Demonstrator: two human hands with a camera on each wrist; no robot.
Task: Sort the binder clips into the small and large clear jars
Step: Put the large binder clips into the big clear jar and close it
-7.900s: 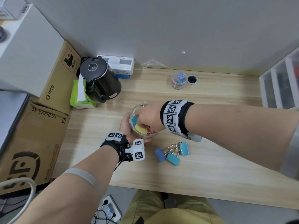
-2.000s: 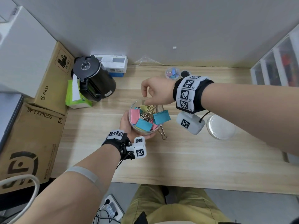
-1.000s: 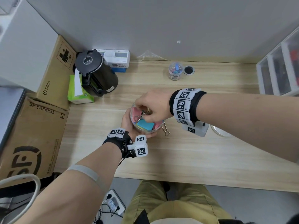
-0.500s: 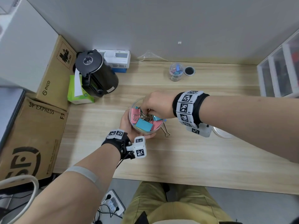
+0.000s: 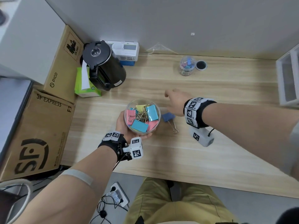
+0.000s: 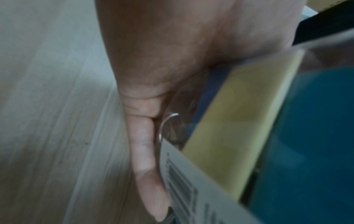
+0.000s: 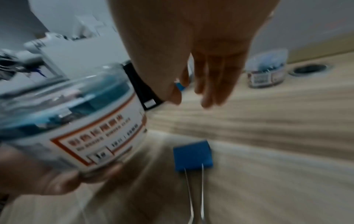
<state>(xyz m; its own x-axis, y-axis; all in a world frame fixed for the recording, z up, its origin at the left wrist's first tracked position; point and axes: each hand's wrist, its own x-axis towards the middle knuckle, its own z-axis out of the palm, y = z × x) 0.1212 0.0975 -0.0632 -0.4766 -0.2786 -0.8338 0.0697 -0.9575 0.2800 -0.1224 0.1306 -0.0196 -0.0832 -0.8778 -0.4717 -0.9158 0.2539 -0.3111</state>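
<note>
Head view: my left hand (image 5: 127,126) grips the large jar (image 5: 142,116). My right hand (image 5: 175,101) hovers with fingers loose and holding nothing, a blue clip (image 5: 168,117) just below it on the bench (image 5: 194,156).

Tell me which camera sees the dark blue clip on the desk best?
The right wrist view: the dark blue clip lies close and unblocked on the desk, wire handles showing. The head view shows it smaller, partly tucked under the right hand, beside the large jar. The left wrist view misses it.
</note>
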